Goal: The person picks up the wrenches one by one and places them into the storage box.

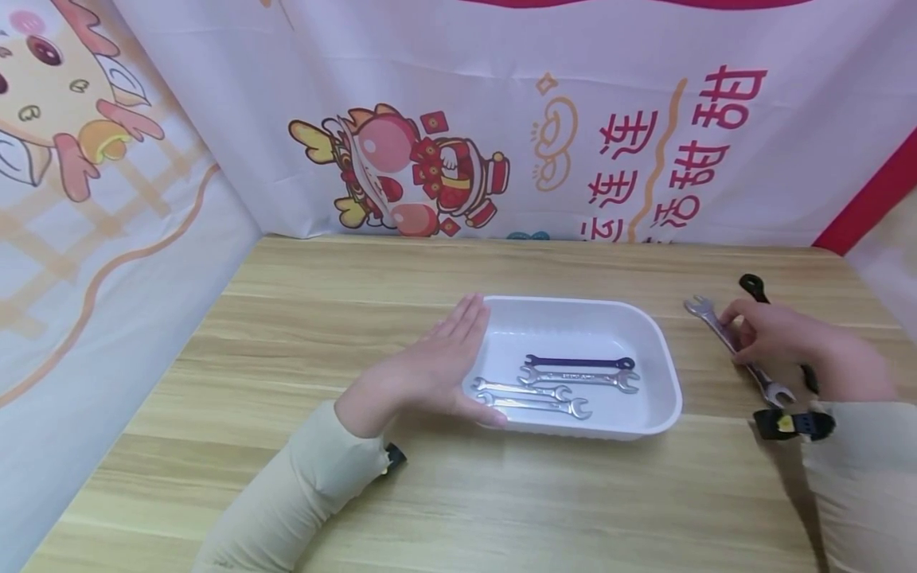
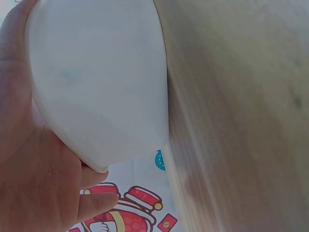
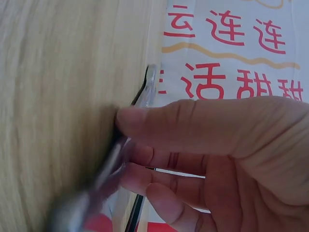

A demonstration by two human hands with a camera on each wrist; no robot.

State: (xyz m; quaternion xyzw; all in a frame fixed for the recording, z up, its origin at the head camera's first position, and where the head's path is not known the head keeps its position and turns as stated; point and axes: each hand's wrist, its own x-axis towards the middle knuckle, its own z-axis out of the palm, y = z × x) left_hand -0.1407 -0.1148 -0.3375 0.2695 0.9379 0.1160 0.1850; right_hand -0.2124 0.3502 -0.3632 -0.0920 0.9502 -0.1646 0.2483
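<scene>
A white plastic tray point(image 1: 648, 338) stands mid-table with several wrenches in it: a dark combination wrench point(image 1: 576, 362) and silver open-ended ones, such as the wrench point(image 1: 579, 379) below it. My left hand point(image 1: 437, 370) lies along the tray's left end, its fingers straight against the rim; the left wrist view shows the palm at the tray's wall point(image 2: 101, 87). On the right, my right hand point(image 1: 777, 338) pinches a large silver open-ended wrench point(image 1: 705, 310) between thumb and fingers. In the right wrist view that wrench point(image 3: 104, 174) is partly blurred. A black wrench point(image 1: 752, 285) lies beyond, partly hidden behind this hand.
The wooden table point(image 1: 322, 310) ends at the back against a white printed cloth point(image 1: 430, 48). Another printed cloth point(image 1: 107, 310) hangs along the left side. A black wrist strap point(image 1: 791, 424) sits by the right sleeve.
</scene>
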